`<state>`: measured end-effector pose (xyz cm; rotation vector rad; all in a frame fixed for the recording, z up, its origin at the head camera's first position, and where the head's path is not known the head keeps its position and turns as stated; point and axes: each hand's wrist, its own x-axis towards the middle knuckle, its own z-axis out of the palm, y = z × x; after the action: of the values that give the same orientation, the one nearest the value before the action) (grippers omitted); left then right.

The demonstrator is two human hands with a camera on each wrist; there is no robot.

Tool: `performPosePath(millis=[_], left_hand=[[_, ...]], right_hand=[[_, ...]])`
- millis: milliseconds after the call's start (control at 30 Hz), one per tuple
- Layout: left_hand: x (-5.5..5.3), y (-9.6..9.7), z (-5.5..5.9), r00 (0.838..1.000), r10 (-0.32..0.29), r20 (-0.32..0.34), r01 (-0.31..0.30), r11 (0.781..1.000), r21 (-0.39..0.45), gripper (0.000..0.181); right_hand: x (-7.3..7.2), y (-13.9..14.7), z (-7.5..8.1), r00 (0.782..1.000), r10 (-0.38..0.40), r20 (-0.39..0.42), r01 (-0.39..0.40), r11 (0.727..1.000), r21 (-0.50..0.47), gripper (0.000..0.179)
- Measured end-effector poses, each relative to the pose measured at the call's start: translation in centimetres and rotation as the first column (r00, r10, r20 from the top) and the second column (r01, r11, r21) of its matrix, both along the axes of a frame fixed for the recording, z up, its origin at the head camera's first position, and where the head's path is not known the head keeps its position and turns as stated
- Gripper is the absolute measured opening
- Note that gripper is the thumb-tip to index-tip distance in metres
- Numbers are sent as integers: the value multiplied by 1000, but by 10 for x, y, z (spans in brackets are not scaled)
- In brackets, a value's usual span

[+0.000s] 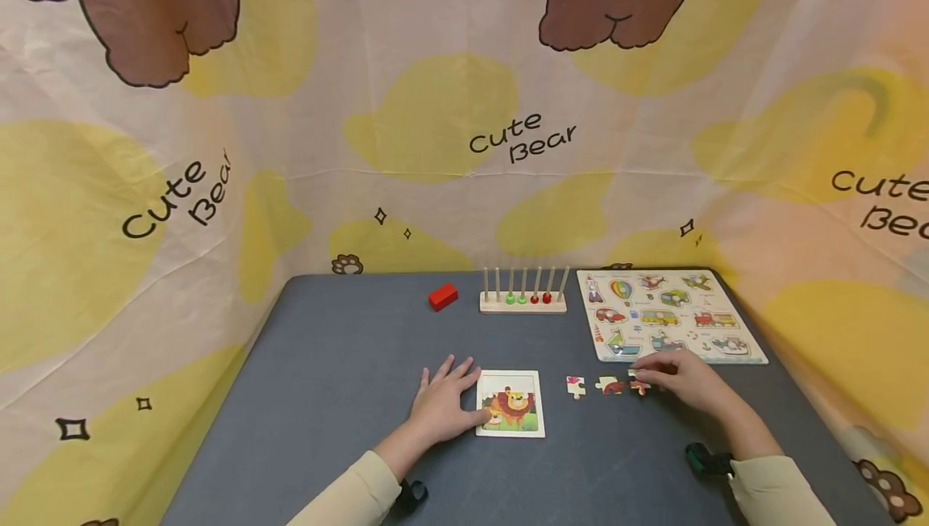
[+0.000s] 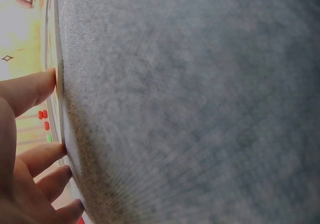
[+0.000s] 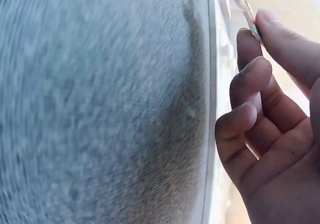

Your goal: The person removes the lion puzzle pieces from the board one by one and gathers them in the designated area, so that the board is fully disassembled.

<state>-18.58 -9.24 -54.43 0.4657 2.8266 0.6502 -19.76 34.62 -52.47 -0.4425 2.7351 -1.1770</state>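
A white-bordered lion jigsaw puzzle lies flat in front of me. My left hand rests at its left side, fingers spread; the thumb lies on the lower left of the picture and the index fingertip touches near the upper left corner. With thumb and forefinger my right hand pinches a small jigsaw piece; the right wrist view shows the piece edge-on, raised off the table. Two loose pieces lie between the hands: one with pink, another with reddish brown.
Behind the right hand lies a vehicle peg board. A wooden counting rack with green and red beads stands at the back, a red block to its left. A patterned cloth hangs around the grey table.
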Motion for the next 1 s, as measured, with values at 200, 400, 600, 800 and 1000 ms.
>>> performPosePath(millis=[200,400,600,800,1000], left_hand=[[-1,-1,-1,1000,2,-3,-2,1000,-3,81],[-3,0,-2,1000,2,16,-2,1000,-7,82],[-1,1,-1,1000,3,16,-3,1000,5,81],[-1,0,0,1000,-2,11,2,1000,3,81],[-1,0,-2,1000,0,14,0,1000,-3,82]], right_hand=[[-2,3,-4,1000,-3,30,3,1000,12,22],[-4,4,-8,999,-32,36,31,998,51,22],[-6,4,-12,998,-49,28,45,993,111,20],[-4,0,-12,998,-66,-10,67,984,162,17],[-4,-2,-11,999,-48,-19,51,985,163,15]])
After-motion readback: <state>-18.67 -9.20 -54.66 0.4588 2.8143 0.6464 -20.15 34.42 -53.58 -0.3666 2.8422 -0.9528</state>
